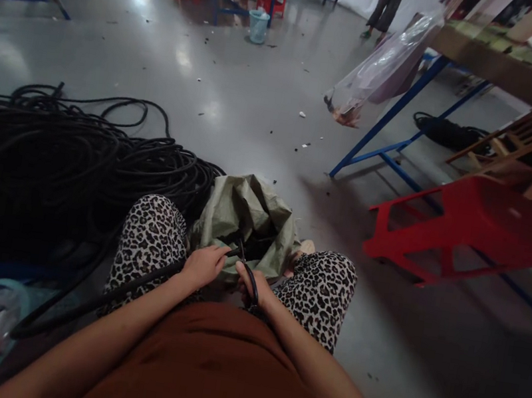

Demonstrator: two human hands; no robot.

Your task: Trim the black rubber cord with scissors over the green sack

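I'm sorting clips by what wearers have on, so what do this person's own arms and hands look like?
The left hand and right hand are ungloved, and both forearms are bare, with no sleeve, watch or bracelet visible. Between them shows a plain reddish-brown top. Fine details such as rings are too small to tell.

Both bare forearms (134, 327) converge ahead of the torso (223, 374), left hand (203, 266) gripping, its back upward, right hand (258, 288) curled, thumb (241, 269) uppermost.
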